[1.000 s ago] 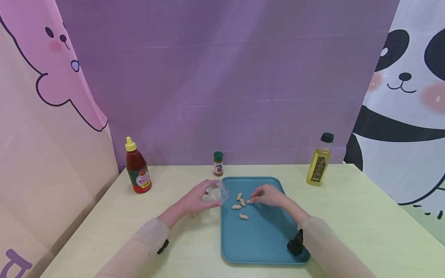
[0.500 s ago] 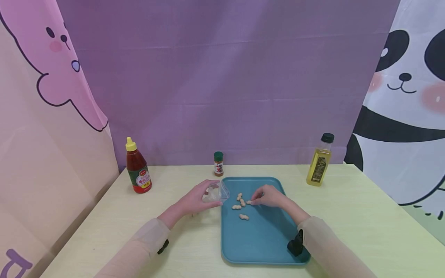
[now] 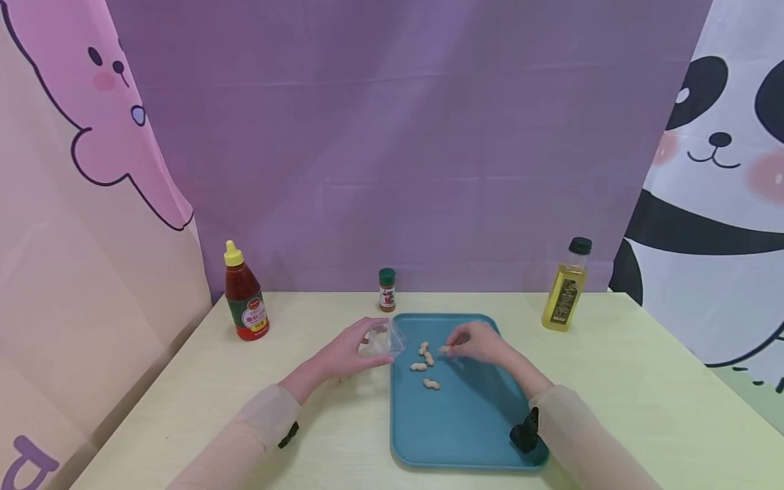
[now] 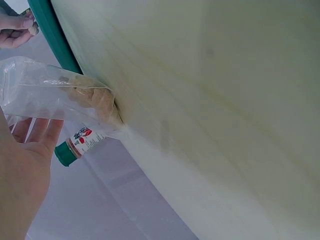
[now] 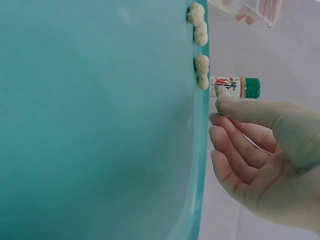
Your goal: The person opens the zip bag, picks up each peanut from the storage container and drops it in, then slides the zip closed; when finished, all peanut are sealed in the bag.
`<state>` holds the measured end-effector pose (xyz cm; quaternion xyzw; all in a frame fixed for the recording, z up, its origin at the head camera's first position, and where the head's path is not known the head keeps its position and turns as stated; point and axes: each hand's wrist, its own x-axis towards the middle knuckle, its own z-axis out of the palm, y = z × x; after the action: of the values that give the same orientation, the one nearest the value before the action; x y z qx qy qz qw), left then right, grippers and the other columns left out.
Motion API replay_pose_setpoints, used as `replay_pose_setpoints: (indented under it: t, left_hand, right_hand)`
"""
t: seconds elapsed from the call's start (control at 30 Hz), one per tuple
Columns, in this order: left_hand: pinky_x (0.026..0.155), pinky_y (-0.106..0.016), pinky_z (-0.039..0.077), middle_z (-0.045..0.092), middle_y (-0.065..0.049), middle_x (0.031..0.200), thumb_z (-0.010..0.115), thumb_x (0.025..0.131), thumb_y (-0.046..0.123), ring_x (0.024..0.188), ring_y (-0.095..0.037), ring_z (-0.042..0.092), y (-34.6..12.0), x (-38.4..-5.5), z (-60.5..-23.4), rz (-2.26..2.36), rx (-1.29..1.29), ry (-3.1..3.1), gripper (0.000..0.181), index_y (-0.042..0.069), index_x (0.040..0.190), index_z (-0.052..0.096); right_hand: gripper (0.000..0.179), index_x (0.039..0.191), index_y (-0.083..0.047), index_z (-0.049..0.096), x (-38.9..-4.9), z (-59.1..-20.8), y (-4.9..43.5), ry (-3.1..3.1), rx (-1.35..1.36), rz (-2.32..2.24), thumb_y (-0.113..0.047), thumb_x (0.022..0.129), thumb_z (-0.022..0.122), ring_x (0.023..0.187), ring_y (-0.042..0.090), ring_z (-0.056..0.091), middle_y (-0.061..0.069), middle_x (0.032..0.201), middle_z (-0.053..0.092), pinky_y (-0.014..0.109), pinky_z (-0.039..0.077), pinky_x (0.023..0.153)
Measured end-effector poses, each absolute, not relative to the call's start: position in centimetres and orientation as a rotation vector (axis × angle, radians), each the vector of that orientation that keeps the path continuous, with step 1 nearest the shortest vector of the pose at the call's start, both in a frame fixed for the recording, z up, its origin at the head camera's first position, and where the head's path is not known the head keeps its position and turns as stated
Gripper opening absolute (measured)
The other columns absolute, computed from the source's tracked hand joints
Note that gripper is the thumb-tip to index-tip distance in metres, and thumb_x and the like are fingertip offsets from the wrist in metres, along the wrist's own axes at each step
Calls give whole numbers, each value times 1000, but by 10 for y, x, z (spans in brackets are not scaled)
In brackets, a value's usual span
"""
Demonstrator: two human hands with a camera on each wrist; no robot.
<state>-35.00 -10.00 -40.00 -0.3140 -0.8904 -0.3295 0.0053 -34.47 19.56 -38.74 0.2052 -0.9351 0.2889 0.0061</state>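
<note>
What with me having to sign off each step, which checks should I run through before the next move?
1. Peanut secure in the right hand: ok, pinched between thumb and fingers.
2. Bag steady in the left hand: grip ok, at the left edge of the tray; steadiness, cannot tell.
3. Bag mouth wide enough: cannot tell; the clear plastic hides its edges.
4. Pinched peanut at the bag: not ok; it is over the tray, apart from the bag.
5. Red bottle and oil bottle away from both hands: ok, both stand well apart.
</note>
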Motion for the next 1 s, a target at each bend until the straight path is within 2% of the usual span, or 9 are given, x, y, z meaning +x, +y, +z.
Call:
replay_pose_setpoints:
  t: [0.37, 1.0]
  left_hand:
    - [97, -32, 47, 46, 1, 139, 65, 80, 55, 121, -15, 48, -99, -348, -399, -1036, -957, -2811, 77, 21, 143, 35]
    - [97, -31, 48, 46, 2, 138, 65, 80, 56, 121, -13, 48, -100, -350, -400, -1019, -977, -2795, 77, 21, 143, 35]
  right_hand:
    - [17, 94, -9, 70, -343, -375, 190, -2822, 641, 959, -25, 87, 66, 78, 16, 62, 3, 88, 68, 30, 52, 65]
    - [17, 96, -12, 71, -328, -354, 139, -2718, 728, 1048, -25, 87, 67, 77, 13, 62, 1, 90, 69, 26, 52, 64]
